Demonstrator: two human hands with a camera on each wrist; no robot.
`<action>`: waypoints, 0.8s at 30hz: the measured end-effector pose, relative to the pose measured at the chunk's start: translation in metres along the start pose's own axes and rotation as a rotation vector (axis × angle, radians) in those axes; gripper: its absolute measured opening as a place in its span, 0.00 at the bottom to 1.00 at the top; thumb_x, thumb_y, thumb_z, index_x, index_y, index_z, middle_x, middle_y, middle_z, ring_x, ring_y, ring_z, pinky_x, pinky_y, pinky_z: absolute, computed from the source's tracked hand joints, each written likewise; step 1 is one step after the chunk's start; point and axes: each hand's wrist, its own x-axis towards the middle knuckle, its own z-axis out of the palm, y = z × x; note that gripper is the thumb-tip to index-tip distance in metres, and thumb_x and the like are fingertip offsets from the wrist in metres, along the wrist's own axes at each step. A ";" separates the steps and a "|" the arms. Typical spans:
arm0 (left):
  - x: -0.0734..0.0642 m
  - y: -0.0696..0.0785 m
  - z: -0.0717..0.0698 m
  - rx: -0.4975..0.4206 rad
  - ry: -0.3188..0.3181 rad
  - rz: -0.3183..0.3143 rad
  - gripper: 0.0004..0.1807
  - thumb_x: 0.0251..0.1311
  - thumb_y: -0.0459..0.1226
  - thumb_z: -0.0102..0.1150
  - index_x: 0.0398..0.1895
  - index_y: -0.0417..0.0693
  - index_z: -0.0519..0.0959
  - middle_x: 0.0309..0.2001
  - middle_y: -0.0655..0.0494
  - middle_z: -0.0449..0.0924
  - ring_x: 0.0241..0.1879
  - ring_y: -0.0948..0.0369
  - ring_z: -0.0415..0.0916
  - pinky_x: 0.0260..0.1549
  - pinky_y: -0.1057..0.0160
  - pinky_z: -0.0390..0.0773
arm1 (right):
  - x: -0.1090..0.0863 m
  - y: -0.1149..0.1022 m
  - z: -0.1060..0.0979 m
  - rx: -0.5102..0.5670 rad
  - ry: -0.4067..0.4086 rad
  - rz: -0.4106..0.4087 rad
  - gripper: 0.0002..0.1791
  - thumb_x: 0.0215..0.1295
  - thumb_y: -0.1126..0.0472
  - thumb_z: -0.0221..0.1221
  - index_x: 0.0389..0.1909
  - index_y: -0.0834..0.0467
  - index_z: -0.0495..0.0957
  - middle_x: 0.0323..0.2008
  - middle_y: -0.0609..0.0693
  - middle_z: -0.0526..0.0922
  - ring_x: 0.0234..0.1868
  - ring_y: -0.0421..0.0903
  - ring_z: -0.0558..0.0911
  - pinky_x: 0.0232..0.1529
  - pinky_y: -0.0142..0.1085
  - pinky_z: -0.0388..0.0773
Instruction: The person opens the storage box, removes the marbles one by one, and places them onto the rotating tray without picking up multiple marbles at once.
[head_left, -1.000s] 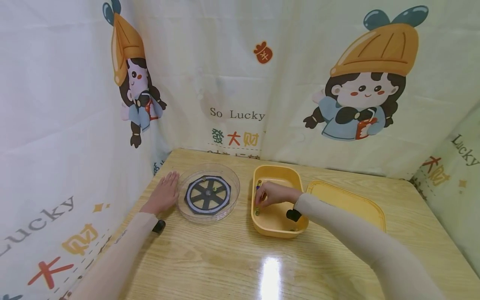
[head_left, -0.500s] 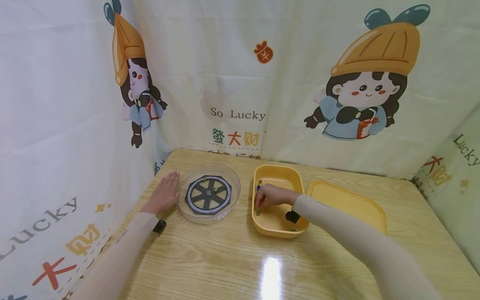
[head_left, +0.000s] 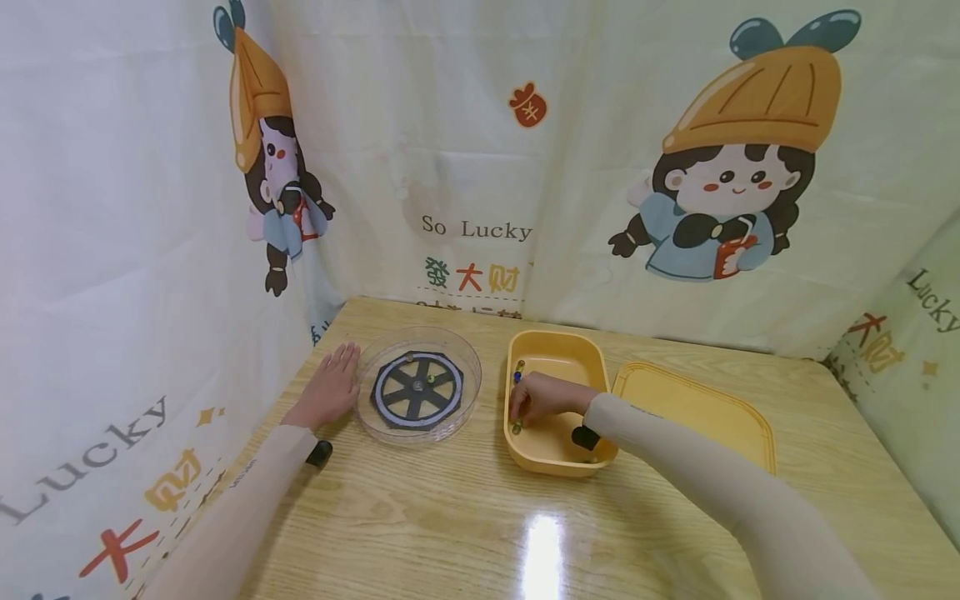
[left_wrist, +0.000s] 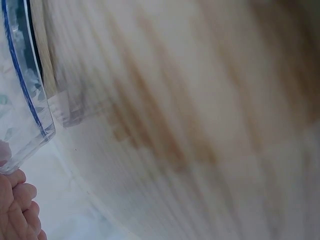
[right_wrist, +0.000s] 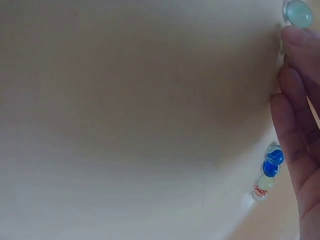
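My left hand [head_left: 326, 387] lies beside a clear round dish [head_left: 471, 400], fingertips at its wall. Inside the dish is a dark, spoked wheel-like piece [head_left: 417, 390] with a couple of marbles on it. My right hand [head_left: 546, 395] reaches down into a yellow plastic box [head_left: 558, 468], fingers bent along its left wall. In the right wrist view the thumb is right at a pale green marble [right_wrist: 299, 13]; I cannot tell whether another marble sits between the fingertips. Blue marbles [right_wrist: 270, 168] and a red-streaked marble [right_wrist: 259, 193] line the wall beyond the fingers.
A yellow lid [head_left: 697, 408] lies on the wooden table [head_left: 420, 517] right of the box. Another small marble [head_left: 590, 460] is near the box's front right corner. A printed curtain [head_left: 465, 150] hangs behind and at both sides.
My right hand has shifted slightly toward me along the box's left wall, its fingers drawn lower. The left hand stays beside the dish.
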 end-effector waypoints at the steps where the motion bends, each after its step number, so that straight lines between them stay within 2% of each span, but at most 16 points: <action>1: 0.000 0.000 0.000 0.001 0.000 0.001 0.31 0.65 0.34 0.38 0.68 0.24 0.50 0.70 0.30 0.50 0.71 0.38 0.46 0.69 0.42 0.48 | 0.000 0.001 0.000 -0.001 0.001 -0.003 0.08 0.48 0.72 0.67 0.29 0.58 0.87 0.33 0.49 0.87 0.34 0.34 0.80 0.35 0.24 0.77; 12: 0.000 0.000 -0.001 0.004 -0.003 -0.002 0.31 0.66 0.34 0.38 0.68 0.24 0.50 0.71 0.30 0.49 0.71 0.38 0.45 0.69 0.42 0.48 | -0.006 0.003 -0.004 -0.039 0.018 -0.015 0.11 0.45 0.74 0.65 0.31 0.60 0.86 0.32 0.50 0.86 0.32 0.33 0.80 0.36 0.23 0.78; 18: 0.000 0.002 -0.002 0.005 -0.009 -0.007 0.31 0.66 0.35 0.38 0.68 0.24 0.50 0.71 0.31 0.49 0.71 0.38 0.45 0.69 0.42 0.48 | -0.011 0.005 -0.009 -0.062 0.035 -0.031 0.11 0.45 0.75 0.65 0.31 0.62 0.86 0.31 0.52 0.86 0.32 0.36 0.82 0.35 0.24 0.79; 24: 0.000 0.001 -0.001 0.003 -0.011 -0.007 0.32 0.66 0.35 0.39 0.69 0.24 0.50 0.71 0.31 0.49 0.71 0.38 0.45 0.69 0.42 0.48 | -0.014 0.009 -0.009 -0.034 0.046 0.005 0.10 0.48 0.74 0.66 0.32 0.61 0.86 0.33 0.52 0.87 0.33 0.39 0.84 0.36 0.24 0.79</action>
